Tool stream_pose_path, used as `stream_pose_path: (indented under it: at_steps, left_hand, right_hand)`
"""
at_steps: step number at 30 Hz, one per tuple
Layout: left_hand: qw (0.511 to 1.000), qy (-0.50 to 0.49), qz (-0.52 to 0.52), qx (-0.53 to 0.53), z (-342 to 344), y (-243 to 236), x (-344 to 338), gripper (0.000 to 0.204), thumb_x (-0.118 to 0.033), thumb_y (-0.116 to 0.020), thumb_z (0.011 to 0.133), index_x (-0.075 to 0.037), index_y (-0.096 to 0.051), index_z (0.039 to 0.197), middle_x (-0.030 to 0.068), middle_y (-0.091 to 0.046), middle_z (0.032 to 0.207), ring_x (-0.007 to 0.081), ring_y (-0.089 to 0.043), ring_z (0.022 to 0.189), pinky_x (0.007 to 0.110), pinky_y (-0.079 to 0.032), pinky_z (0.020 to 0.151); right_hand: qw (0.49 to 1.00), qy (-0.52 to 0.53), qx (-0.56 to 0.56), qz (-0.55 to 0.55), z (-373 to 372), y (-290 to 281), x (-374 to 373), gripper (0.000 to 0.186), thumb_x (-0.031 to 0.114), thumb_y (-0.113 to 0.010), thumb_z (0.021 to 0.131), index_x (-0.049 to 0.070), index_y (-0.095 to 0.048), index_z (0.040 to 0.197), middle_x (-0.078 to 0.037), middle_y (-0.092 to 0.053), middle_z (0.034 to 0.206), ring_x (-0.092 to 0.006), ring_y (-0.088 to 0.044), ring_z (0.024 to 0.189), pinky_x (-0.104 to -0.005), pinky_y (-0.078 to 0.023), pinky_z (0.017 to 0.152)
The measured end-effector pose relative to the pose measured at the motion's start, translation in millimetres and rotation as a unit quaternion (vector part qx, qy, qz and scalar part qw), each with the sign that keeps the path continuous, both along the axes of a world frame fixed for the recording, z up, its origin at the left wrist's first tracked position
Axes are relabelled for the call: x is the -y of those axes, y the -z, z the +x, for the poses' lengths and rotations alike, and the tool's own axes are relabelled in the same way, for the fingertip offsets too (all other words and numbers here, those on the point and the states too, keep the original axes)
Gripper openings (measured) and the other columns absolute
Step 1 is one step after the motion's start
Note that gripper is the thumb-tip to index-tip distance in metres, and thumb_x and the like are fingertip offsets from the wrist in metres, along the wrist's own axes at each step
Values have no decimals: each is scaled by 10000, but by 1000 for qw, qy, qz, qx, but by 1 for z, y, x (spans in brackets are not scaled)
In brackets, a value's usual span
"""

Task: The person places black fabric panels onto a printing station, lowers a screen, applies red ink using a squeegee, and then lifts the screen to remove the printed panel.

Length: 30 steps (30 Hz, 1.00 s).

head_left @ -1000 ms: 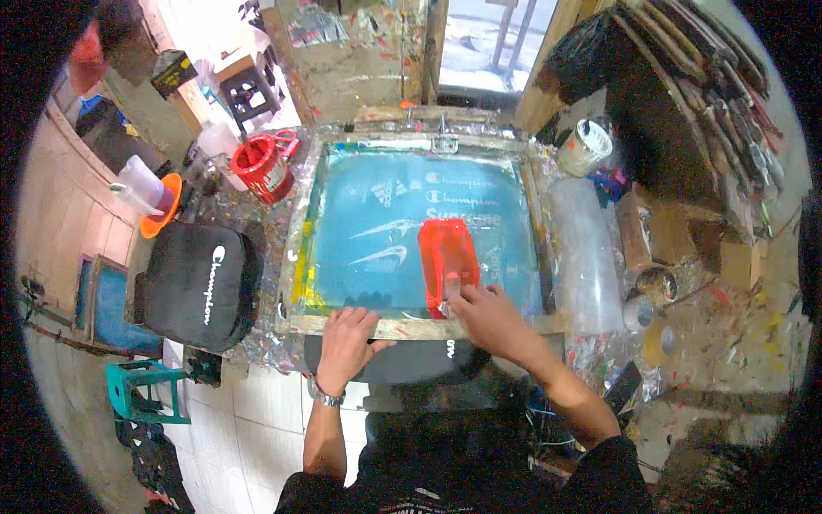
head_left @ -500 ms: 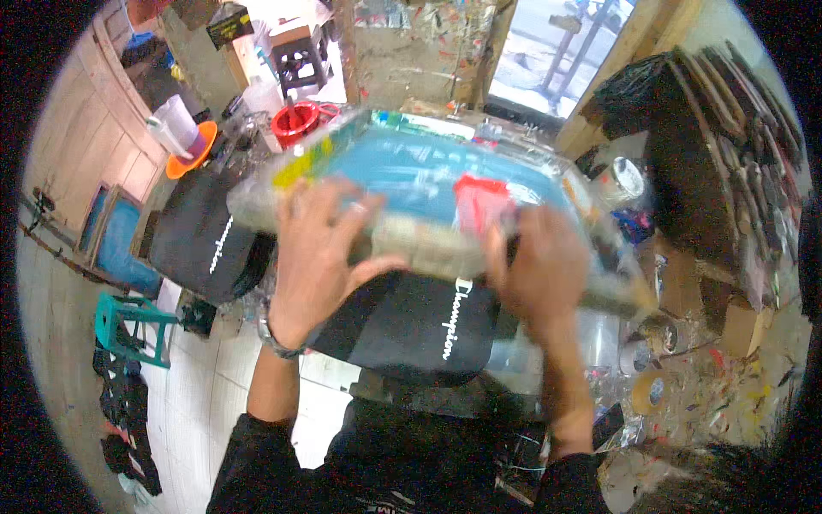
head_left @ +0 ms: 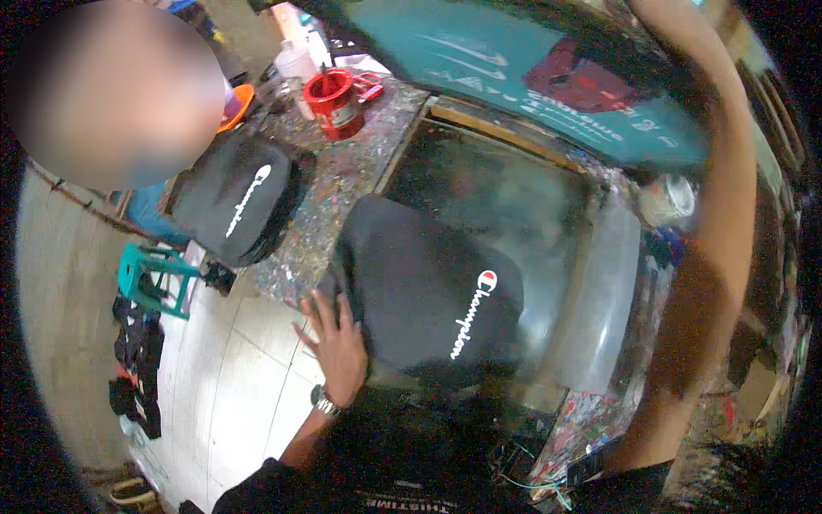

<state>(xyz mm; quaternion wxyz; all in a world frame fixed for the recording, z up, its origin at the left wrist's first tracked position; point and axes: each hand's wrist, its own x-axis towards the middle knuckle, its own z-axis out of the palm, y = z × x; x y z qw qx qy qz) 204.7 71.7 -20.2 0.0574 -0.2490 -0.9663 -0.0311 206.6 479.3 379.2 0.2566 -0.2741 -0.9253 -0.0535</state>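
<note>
A black fabric piece with rounded corners (head_left: 419,274) lies on the glass-topped printing table (head_left: 539,227). White lettering and a small red-and-white emblem run along its right side. My left hand (head_left: 341,349) is at the piece's left edge, fingers spread, holding nothing. Behind it, a teal printing screen (head_left: 479,64) stands tilted up, with dark red ink (head_left: 582,77) and pale stencil shapes on its mesh. My right arm reaches up along the right side to the raised screen. My right hand (head_left: 664,10) is cut off at the top edge, its fingers hidden.
Another black fabric piece with white lettering (head_left: 235,201) lies to the left, on the paint-spattered tabletop (head_left: 342,158). A red ink pot (head_left: 334,103) and a clear plastic jug (head_left: 295,62) stand behind. There are a white can (head_left: 668,199) at right and a green stool (head_left: 154,278) on the floor. A blurred patch covers the upper left.
The screen has swung up off the black piece, uncovering its red emblem. My right hand has risen with it; my left hand has dropped from the frame to the piece's left edge.
</note>
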Motion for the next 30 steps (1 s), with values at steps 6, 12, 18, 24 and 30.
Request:
stream_pose_path:
  at_steps: [6,12,18,24,30]
  left_hand:
    - [759,40,620,192,-3,-105,-41,471,-161,-454,1054,35,-487,1480,178,-529,1512,280,-456,1433,368,-291,1201]
    - [342,59,820,455,-127,-169,-62,432,-112,-446,1032,9,-514,1441,163,-625,1374,269,-615,1244,418,-486,1084]
    - [445,-23,850,281,-306,-175,103,310,-79,-423,989,18,-648,1179,171,-722,1139,319,-685,1044,459,-532,991]
    - [888,40,387,-248,-253,-107,93,575,-168,-611,1002,47,-406,1494,264,-414,1535,402,-394,1421,454,-292,1199]
    - [945,267,76,173,-3,-20,2,830,-571,-664,894,-175,-407,1577,191,-218,1686,505,-138,1536,718,-66,1188]
  right_hand:
    - [982,-145,-35,-118,-54,9,-54,569,453,-499,1006,-69,-724,1017,-260,-730,998,-339,-672,896,-477,-497,850]
    - [996,-82,-45,-7,-23,0,-111,673,582,-505,1002,-22,-653,1261,-308,-671,1162,-409,-659,1060,-458,-463,989]
    - [995,-28,10,-99,-32,-1,-96,741,593,-542,978,-111,-656,1179,-309,-696,1117,-401,-672,1051,-471,-468,941]
    - [998,-10,-10,67,0,-25,-139,534,462,-445,1048,5,-688,1180,-217,-699,1011,-340,-674,1012,-503,-500,938]
    - [996,-82,-19,-36,-42,-14,-17,516,353,-419,1012,-59,-674,1190,-244,-690,1205,-323,-626,1098,-429,-447,1022]
